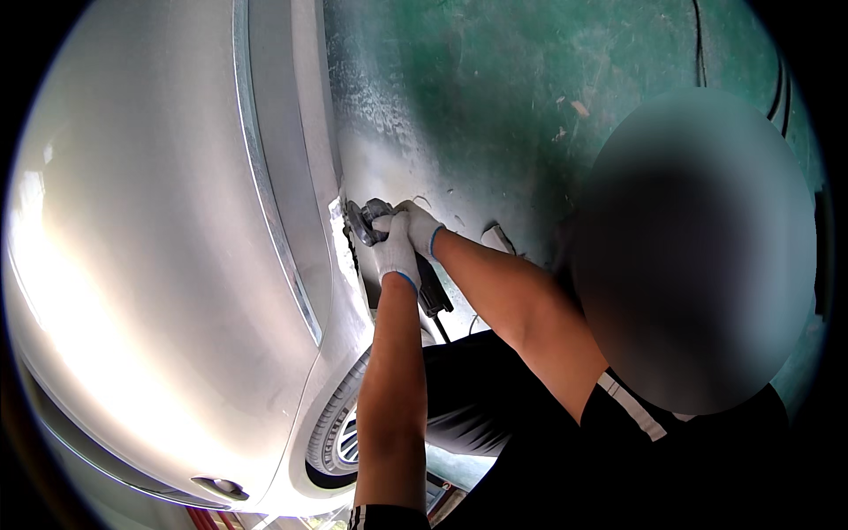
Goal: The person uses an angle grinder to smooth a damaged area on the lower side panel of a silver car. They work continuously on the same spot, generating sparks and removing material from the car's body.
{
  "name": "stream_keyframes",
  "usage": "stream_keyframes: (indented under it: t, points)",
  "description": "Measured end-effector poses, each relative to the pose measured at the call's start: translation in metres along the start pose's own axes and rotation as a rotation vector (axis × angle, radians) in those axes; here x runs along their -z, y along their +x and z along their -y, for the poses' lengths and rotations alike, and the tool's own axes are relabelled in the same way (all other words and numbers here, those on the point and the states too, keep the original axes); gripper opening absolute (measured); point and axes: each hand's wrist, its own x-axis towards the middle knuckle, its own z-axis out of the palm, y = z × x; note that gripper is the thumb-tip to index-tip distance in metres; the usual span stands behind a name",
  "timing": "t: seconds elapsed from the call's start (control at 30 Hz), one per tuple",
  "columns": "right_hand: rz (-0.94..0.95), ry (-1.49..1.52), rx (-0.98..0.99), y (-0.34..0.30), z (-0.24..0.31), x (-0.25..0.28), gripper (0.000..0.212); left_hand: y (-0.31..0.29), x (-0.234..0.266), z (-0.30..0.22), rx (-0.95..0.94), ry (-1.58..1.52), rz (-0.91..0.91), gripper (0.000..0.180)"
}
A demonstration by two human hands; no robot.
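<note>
Both my hands wear white knit gloves with blue cuffs and are closed round a dark power tool, which looks like an angle grinder (433, 287). My left hand (396, 254) grips near its round grey head, fingers wrapped over it. Just above and to the right, my right hand (424, 226) clasps it from the other side. The tool's head is up against or very near the lower edge of a silver car's side sill (340, 243), where the surface is ragged and whitish. The gloves hide the contact between tool and palms, and part of the black body.
The silver car body (132, 221) fills the left, with its wheel (336, 433) and a door handle (221, 488) lower down. Whitish dust lies on the green floor (495, 97) beside the sill. Dark cables (700, 44) run at upper right. A blurred round area covers the right side.
</note>
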Motion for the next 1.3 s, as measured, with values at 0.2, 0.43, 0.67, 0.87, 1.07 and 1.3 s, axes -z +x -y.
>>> stream_keyframes:
  t: [0.2, 0.43, 0.67, 0.87, 1.07, 1.3]
  points:
    - [0.025, 0.037, -0.028, -0.010, 0.005, -0.003, 0.080, 0.008, 0.001, 0.010, -0.041, -0.020, -0.018, 0.079]
    - [0.026, 0.099, -0.031, -0.013, 0.008, -0.003, 0.080, 0.011, 0.003, 0.010, -0.041, 0.048, -0.033, 0.076]
    - [0.037, -0.006, -0.048, -0.002, -0.001, 0.000, 0.084, 0.012, 0.001, 0.012, 0.001, -0.041, -0.028, 0.067]
    - [0.137, 0.138, -0.065, -0.003, 0.012, 0.000, 0.085, 0.017, 0.001, 0.008, -0.114, 0.007, -0.027, 0.061]
    - [-0.012, 0.162, 0.023, -0.015, 0.022, -0.005, 0.079, 0.007, -0.005, -0.001, -0.162, -0.026, -0.037, 0.058]
    - [-0.033, -0.076, 0.031, -0.013, 0.027, -0.004, 0.078, 0.014, -0.006, 0.002, -0.130, -0.205, 0.000, 0.055]
